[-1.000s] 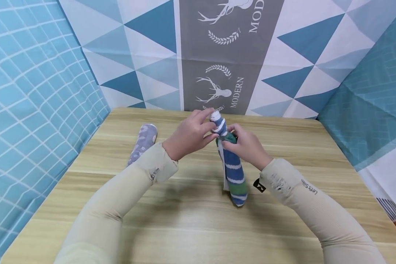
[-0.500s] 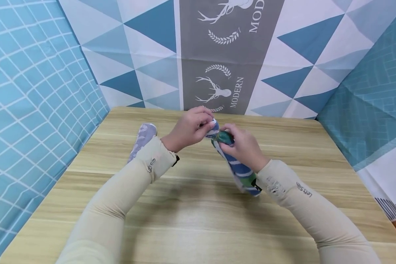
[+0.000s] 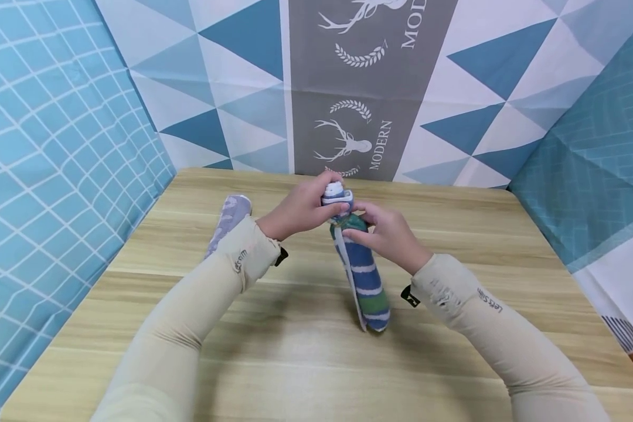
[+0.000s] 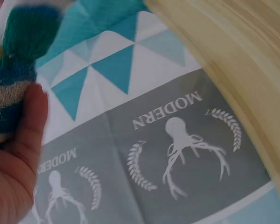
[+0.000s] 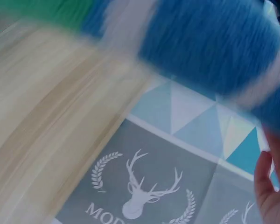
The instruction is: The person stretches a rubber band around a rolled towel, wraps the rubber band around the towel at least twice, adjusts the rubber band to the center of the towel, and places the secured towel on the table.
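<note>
Left hand curls round the striped cloth roll near its top; right hand pinches just below. Beneath both, it now hangs straighter than before, apparently better steadied.

left hand: curled, gripping | right hand: pinching | hands near each other | both forearms angled inward

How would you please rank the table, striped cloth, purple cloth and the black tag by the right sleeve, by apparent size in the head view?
Largest to smallest:
1. Table
2. Striped cloth
3. Purple cloth, judged by its visible part
4. Black tag by the right sleeve
</note>
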{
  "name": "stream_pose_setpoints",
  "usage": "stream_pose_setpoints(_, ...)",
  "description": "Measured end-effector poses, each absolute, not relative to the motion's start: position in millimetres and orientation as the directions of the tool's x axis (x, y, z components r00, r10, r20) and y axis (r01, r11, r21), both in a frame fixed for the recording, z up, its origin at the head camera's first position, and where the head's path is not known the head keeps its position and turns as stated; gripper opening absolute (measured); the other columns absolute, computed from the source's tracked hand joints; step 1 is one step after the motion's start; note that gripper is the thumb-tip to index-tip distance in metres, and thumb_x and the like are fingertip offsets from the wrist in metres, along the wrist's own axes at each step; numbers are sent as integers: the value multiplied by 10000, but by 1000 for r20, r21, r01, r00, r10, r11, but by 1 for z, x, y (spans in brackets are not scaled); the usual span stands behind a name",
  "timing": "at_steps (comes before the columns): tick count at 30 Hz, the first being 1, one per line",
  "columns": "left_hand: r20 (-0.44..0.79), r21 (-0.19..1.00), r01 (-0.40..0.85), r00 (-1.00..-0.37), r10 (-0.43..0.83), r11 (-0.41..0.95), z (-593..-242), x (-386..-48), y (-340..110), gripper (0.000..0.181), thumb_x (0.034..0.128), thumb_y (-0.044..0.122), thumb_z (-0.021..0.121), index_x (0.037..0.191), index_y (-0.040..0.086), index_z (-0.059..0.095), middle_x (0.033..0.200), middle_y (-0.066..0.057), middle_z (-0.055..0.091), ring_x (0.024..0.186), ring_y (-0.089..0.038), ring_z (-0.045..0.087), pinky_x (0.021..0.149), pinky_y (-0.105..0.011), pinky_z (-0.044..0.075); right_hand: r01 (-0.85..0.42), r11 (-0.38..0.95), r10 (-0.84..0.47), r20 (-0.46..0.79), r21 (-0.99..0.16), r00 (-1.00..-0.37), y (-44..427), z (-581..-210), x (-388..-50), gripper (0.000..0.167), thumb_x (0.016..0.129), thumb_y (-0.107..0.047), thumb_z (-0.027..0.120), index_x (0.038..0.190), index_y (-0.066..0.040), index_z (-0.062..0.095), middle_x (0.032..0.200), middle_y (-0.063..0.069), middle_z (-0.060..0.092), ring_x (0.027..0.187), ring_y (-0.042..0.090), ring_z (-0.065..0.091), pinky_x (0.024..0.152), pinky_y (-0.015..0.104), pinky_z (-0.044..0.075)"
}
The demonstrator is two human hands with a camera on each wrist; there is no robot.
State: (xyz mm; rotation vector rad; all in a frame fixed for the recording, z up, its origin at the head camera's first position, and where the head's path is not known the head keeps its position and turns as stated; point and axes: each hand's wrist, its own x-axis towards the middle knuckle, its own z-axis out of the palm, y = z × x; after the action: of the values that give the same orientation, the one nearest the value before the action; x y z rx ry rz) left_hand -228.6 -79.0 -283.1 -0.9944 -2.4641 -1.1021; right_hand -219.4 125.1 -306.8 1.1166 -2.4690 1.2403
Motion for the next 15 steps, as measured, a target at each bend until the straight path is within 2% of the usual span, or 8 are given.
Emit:
stream_pose_setpoints(3,539,518,745,-666,516,420,-284,-228,-81,262,854,60,705,1042,-33,548,859,-116,615,734,-207,568,674,-312,490,-733,301,-574,498,-610,-650,128,-309,-225,174,873,48,636,1040,95,649,879,163,692,741,166,635,647,282,537)
stream_pose_setpoints(5,580,499,782,-622,526,375,-285,-228,-81,252,836,35,717,1013,-38,554,843,-114,611,726,-201,562,673,-304,486,-803,259,-585,575,-536,-573,130,-311,-230,116,851,103,629,956,97,677,855,156,699,721,146,619,639,264,517)
stream_pose_setpoints(9,660,456,839,-542,521,295,-289,-229,-81,250,808,-11,729,971,-39,541,821,-116,596,699,-196,544,647,-301,483,-897,228,-606,665,-380,-436,131,-307,-236,132,757,136,708,876,82,701,819,149,710,685,153,640,602,257,514)
stream_pose_setpoints(11,699,426,866,-499,512,263,-291,-230,-80,246,795,-31,732,950,-40,541,814,-118,597,696,-195,547,645,-301,486,-910,211,-613,677,-358,-408,131,-306,-238,149,727,150,724,858,84,697,797,147,706,675,164,643,604,255,520)
stream_pose_setpoints(15,760,349,908,-420,495,233,-293,-229,-76,238,783,-46,735,923,-38,543,808,-123,606,699,-200,562,654,-306,497,-896,153,-628,659,-418,-414,128,-303,-238,165,704,186,714,830,90,666,783,144,680,681,157,610,634,243,519)
